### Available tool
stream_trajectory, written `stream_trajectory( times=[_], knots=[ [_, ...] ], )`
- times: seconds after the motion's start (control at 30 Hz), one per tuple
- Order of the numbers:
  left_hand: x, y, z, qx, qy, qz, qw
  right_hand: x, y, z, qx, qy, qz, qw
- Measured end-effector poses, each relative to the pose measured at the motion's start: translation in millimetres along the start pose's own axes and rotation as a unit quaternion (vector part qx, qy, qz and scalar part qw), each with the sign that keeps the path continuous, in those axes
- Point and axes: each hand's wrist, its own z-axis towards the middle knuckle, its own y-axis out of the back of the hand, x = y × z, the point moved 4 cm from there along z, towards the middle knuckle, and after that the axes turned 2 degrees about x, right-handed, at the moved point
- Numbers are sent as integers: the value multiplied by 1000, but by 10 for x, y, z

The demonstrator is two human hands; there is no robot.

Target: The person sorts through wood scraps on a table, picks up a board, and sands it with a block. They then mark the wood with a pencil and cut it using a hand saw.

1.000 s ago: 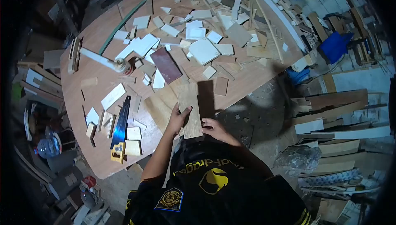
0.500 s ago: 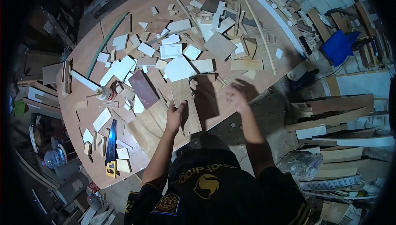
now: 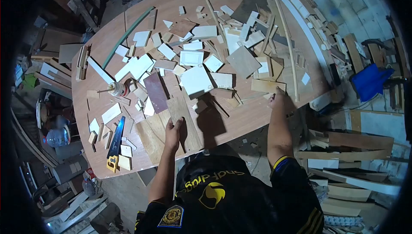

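My left hand (image 3: 173, 134) holds a long grained wooden board (image 3: 189, 124), thumb on top, near the table's front edge. The board lies partly over a wider pale plywood sheet (image 3: 150, 135). Out to the right, my right hand (image 3: 278, 98) has its fingers bent at the near edge of a short light-brown wood strip (image 3: 267, 85), seemingly pinching it; the fingertips are small in view. A maroon board (image 3: 155, 91) and a white panel (image 3: 196, 81) lie just beyond the board under my left hand.
Many wood offcuts cover the round-edged table (image 3: 231, 129). A handsaw (image 3: 116, 141) with a yellow handle lies at left, near a glue-stained jar (image 3: 116, 89) with a stick in it. A long thin rod (image 3: 286, 45) lies at right. Lumber (image 3: 360, 141) is stacked beyond the table.
My right hand has moved outward to the right and reached the wood strip. My left hand keeps its hold on the board, which now lies lower over the plywood. The camera view has shifted.
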Motion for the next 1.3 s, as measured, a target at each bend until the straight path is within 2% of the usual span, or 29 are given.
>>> stream_trajectory(
  times=[0.13,0.2,0.23,0.27,0.3,0.33,0.37,0.43,0.47,0.53,0.57,0.6,0.63,0.7,0.77,0.8,0.9,0.97,1.0,1.07,1.1,1.2,1.23,1.3],
  knots=[
    [-86,87,-114,-54,-1,-4,999,52,-67,-51,-38,75,-68,994],
    [-108,172,-127,-62,-7,0,998,95,-99,-171,-101,139,37,984],
    [-123,215,-136,-67,-14,8,998,79,-96,-121,-98,140,33,985],
    [-140,252,-138,-78,-41,-5,996,131,-14,-90,-163,268,-50,948],
    [-106,415,-133,-81,-21,38,996,174,48,-88,-222,390,-131,884],
    [-152,492,-140,-94,-43,59,993,145,55,-267,-219,388,-47,894],
    [-227,533,-172,-107,-63,81,989,155,71,-352,-218,389,-51,894],
    [-286,700,-234,-147,-65,82,984,209,74,-613,-162,467,-14,869],
    [-256,848,-244,-168,-54,79,981,187,-130,-1210,-137,414,-29,900],
    [-165,1158,-234,-203,-43,56,977,-45,-290,-1136,58,344,87,933],
    [-109,1246,-229,-216,-42,37,975,-261,-410,-1135,179,228,139,947],
    [-168,1219,-286,-223,-11,4,975,-402,-570,-1488,253,116,90,956],
    [-95,1303,-260,-223,-40,-42,973,-647,-647,-1430,300,48,51,951],
    [-93,1355,-317,-221,-45,-52,973,-1118,-825,-1657,395,-27,-47,917],
    [-16,1455,-339,-205,-52,-58,976,-1643,-947,-1809,450,-119,-50,883],
    [6,1508,-357,-191,-58,-62,978,-1777,-1029,-2068,433,-25,-101,895],
    [-21,1560,-477,-188,-56,-5,981,-2327,-1259,-2449,512,110,-271,808],
    [-42,1618,-551,-176,-44,20,983,-2657,-1357,-2517,495,204,-390,749],
    [-59,1641,-589,-164,-32,47,985,-2802,-1387,-2547,496,206,-392,748],
    [-69,1688,-666,-163,-31,44,985,-3017,-1405,-2577,427,153,-383,805],
    [-85,1717,-700,-161,-28,44,986,-3073,-1410,-2609,427,155,-382,805],
    [-93,1838,-752,-156,-32,32,987,-3158,-1344,-2688,393,4,-252,884],
    [-103,1871,-776,-161,-24,30,986,-3166,-1305,-2703,393,7,-248,885],
    [-22,1986,-748,-147,-7,-10,989,-3201,-1194,-2727,374,-39,-159,913]
  ],
)
